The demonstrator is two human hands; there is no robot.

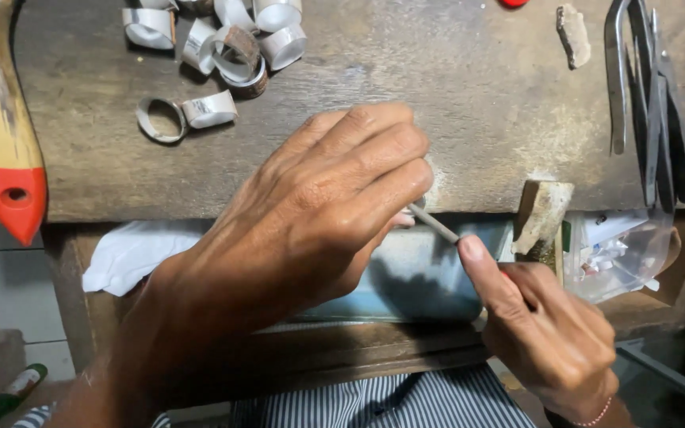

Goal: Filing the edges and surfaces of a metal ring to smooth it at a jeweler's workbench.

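The left hand (319,214) was curled shut at the near edge of the worktop (469,95), its grip hidden. The right hand (545,325) pinched a thin file (435,224), its tip under the left fingers.

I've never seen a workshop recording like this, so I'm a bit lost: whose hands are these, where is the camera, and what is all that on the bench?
There is no machine here. A person wears a camera on the head, so you look down at their own two bare hands. The left hand is curled over something at the bench edge; what it grips is hidden. The right hand guides a thin grey rod, probably a file, with its forefinger along it. On the worn wooden bench lie bent metal bands, tweezers and pliers, and a wooden handle with a red tip. Below sit a white cloth and a clear plastic bag.
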